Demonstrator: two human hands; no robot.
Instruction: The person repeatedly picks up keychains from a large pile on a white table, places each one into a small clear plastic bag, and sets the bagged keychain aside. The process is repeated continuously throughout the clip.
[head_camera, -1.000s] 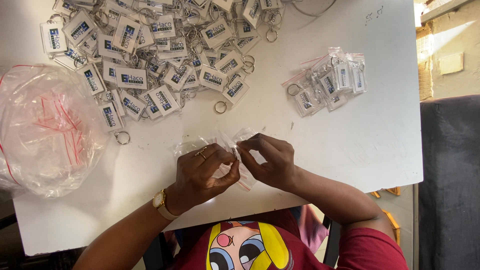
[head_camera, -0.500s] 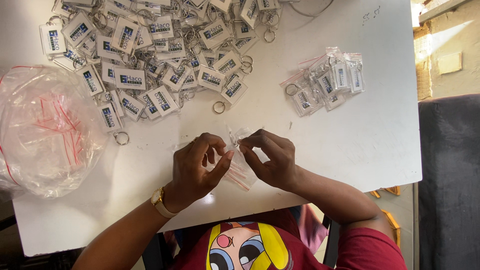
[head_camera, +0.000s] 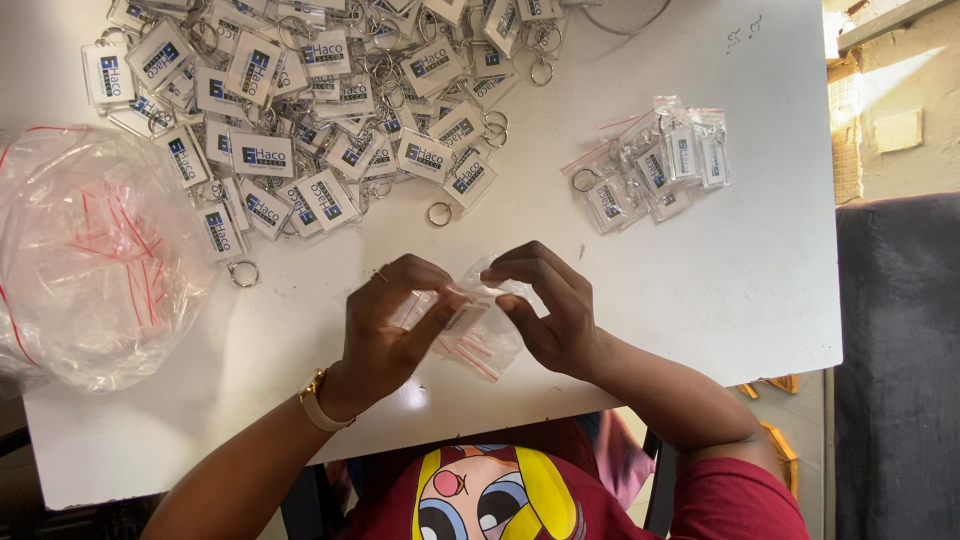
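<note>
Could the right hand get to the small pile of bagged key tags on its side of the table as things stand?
Probably yes, once freed: the bagged key tags lie beyond the right hand with only bare white table between. But that hand, with the left hand, now pinches a small clear bag.

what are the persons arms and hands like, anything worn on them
Both arms are bare up to short red sleeves. The left hand has a gold-coloured wristwatch on its wrist and a thin ring on one finger. The right hand shows no ring or band.
</note>
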